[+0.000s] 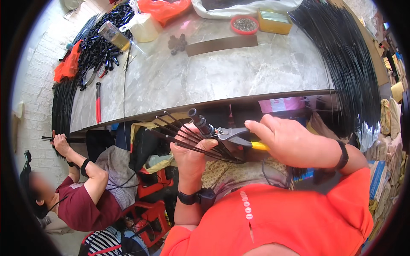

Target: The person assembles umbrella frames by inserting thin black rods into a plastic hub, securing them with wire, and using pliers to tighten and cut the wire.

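My left hand (190, 153) is closed around a black tubular plastic hub (202, 123) and several thin black ribs (226, 154), which look like parts of an umbrella frame. The ribs fan out past my fingers to the upper left and run together at the lower right. My right hand (286, 141) grips a pair of pliers (235, 135) with yellow handles. Their grey jaws touch the hub's side, where a thin bright wire shows. I cannot tell exactly how the jaws hold the wire. Both hands are in front of the table's near edge.
The grey marbled table (205, 72) bears red-handled pliers (98, 102), a red bowl of small metal parts (244, 25), a yellow box (274, 22) and a tilted plastic cup (114, 36). Long black rods (346, 64) lie right. A co-worker (87, 205) sits left beside red stools (149, 226).
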`<action>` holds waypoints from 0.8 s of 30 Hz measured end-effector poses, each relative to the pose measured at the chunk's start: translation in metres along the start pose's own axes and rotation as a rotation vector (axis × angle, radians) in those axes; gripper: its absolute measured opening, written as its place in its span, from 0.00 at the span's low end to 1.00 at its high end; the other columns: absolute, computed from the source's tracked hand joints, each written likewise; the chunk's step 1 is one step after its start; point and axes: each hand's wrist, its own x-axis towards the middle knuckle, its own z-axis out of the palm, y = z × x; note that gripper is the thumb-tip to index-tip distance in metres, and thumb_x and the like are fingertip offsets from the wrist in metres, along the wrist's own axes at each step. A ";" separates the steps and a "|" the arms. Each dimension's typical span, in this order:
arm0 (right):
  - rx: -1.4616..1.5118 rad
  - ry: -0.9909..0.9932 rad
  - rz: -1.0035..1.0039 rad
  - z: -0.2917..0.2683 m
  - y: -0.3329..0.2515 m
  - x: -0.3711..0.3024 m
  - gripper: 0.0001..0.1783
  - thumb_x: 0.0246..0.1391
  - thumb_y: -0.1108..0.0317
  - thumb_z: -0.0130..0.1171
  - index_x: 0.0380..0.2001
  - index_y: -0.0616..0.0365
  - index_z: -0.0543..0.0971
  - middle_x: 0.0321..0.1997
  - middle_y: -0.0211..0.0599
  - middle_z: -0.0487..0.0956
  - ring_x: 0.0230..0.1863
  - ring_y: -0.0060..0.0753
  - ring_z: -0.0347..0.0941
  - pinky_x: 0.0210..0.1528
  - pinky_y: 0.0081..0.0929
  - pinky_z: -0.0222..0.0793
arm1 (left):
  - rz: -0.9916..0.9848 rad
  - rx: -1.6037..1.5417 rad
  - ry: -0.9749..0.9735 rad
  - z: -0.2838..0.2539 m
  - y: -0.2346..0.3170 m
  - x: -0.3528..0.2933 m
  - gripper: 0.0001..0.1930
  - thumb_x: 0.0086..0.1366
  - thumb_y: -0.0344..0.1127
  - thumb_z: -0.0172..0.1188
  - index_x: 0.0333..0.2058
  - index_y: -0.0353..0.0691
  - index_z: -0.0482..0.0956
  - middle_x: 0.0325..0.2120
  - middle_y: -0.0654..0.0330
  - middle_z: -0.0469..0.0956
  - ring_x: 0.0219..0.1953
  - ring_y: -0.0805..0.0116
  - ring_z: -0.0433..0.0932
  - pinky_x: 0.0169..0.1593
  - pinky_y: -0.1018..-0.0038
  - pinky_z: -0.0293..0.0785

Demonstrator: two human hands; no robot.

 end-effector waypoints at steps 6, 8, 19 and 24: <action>0.568 -0.394 0.154 -0.033 0.011 0.015 0.27 0.55 0.71 0.57 0.59 0.64 0.66 0.45 0.58 0.77 0.44 0.61 0.76 0.45 0.47 0.72 | -0.049 -0.061 -0.096 -0.001 0.003 0.004 0.16 0.47 0.17 0.71 0.36 0.31 0.78 0.33 0.55 0.82 0.34 0.66 0.82 0.40 0.72 0.80; 0.603 -0.435 0.139 -0.036 0.016 0.016 0.24 0.58 0.70 0.55 0.58 0.62 0.68 0.44 0.56 0.79 0.44 0.56 0.78 0.45 0.42 0.73 | -0.063 -0.056 -0.122 -0.003 0.000 0.005 0.16 0.47 0.16 0.70 0.36 0.31 0.78 0.33 0.55 0.81 0.34 0.65 0.82 0.39 0.71 0.80; 1.060 -0.717 0.192 -0.041 0.033 0.032 0.14 0.62 0.69 0.49 0.48 0.66 0.71 0.40 0.38 0.80 0.39 0.28 0.79 0.41 0.27 0.74 | -0.059 -0.046 -0.110 -0.006 -0.001 0.009 0.16 0.45 0.16 0.70 0.34 0.33 0.78 0.32 0.57 0.82 0.32 0.66 0.82 0.38 0.71 0.81; 1.117 -0.628 0.240 -0.021 0.027 0.023 0.16 0.67 0.63 0.49 0.50 0.64 0.70 0.37 0.36 0.80 0.36 0.25 0.79 0.38 0.25 0.74 | -0.078 -0.057 -0.106 -0.010 -0.003 0.015 0.16 0.46 0.17 0.71 0.34 0.34 0.77 0.30 0.56 0.82 0.33 0.64 0.83 0.38 0.69 0.82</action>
